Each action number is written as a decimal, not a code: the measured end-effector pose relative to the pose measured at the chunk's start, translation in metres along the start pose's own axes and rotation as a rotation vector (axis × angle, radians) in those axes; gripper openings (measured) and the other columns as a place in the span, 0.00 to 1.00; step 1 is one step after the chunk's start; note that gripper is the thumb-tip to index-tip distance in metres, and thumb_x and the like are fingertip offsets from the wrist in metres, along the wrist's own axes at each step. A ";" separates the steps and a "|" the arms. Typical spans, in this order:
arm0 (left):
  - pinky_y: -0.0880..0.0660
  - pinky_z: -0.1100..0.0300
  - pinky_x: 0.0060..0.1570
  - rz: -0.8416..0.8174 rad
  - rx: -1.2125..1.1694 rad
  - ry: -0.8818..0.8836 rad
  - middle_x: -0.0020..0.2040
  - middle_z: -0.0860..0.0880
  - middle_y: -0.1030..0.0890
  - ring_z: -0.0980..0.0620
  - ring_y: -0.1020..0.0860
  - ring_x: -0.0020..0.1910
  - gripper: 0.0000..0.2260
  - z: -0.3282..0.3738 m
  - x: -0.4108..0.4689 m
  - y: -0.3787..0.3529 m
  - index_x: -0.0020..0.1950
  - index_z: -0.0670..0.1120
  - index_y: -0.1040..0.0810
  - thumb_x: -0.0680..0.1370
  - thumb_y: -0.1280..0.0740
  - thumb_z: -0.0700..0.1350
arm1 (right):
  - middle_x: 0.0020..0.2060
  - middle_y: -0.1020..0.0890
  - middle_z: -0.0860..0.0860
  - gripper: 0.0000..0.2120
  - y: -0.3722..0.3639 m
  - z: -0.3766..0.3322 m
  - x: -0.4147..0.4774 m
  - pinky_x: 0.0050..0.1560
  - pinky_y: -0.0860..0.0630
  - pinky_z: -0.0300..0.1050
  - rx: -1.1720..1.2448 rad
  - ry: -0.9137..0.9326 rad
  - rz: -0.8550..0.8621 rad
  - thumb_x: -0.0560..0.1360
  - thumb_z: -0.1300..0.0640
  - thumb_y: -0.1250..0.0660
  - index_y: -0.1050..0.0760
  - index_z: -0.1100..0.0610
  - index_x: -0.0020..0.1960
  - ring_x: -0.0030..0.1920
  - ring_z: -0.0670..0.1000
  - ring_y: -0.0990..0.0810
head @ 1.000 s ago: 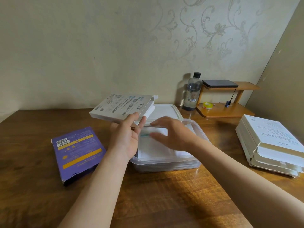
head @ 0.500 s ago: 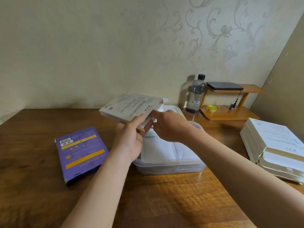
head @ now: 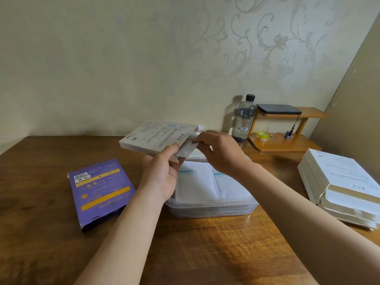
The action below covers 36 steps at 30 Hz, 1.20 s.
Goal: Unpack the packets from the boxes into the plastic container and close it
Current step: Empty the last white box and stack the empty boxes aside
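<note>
Fingers point(head: 203, 136) of the right hand point(head: 223, 154) pinch a white packet point(head: 189, 143). Those of the left hand point(head: 162, 178) grip its flat white cardboard box point(head: 154, 134).

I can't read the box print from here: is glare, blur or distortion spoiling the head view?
Head view: soft light; glare only on the near table; print on the white box in the left hand is small and soft; wide-angle slants the right wall.

Head-worn view, angled forward-down, close over table point(head: 205, 254)
</note>
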<state>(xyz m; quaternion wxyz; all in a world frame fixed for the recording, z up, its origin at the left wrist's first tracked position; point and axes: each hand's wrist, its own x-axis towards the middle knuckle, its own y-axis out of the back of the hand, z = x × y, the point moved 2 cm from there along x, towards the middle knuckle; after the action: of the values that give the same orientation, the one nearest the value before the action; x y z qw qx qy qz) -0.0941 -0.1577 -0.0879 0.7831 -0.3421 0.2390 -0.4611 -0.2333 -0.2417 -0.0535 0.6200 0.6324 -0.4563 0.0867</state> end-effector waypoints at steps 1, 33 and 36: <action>0.16 0.54 0.49 0.006 -0.002 -0.006 0.57 0.43 0.15 0.50 0.14 0.51 0.15 0.000 0.000 0.000 0.61 0.45 0.23 0.78 0.32 0.30 | 0.45 0.15 0.53 0.10 0.002 0.001 -0.003 0.42 0.20 0.54 0.051 -0.024 0.020 0.78 0.56 0.35 0.18 0.58 0.53 0.42 0.54 0.18; 0.16 0.51 0.51 -0.015 0.002 -0.041 0.59 0.49 0.16 0.51 0.17 0.60 0.16 -0.001 -0.003 -0.003 0.60 0.48 0.23 0.79 0.33 0.29 | 0.49 0.18 0.56 0.06 0.031 0.052 -0.025 0.47 0.16 0.56 0.398 -0.950 -0.134 0.79 0.57 0.32 0.21 0.54 0.55 0.47 0.57 0.17; 0.16 0.50 0.53 -0.017 0.004 -0.038 0.59 0.48 0.16 0.50 0.18 0.60 0.15 -0.001 -0.003 -0.003 0.58 0.48 0.23 0.79 0.33 0.29 | 0.58 0.24 0.54 0.12 0.025 0.049 -0.024 0.48 0.21 0.44 0.098 -0.824 -0.285 0.79 0.56 0.33 0.24 0.52 0.63 0.53 0.54 0.22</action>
<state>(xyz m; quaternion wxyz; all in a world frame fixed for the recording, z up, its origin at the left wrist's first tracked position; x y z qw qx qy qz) -0.0980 -0.1561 -0.0856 0.7842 -0.3512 0.2206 -0.4615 -0.2866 -0.2685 -0.0629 0.3611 0.6994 -0.5690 -0.2380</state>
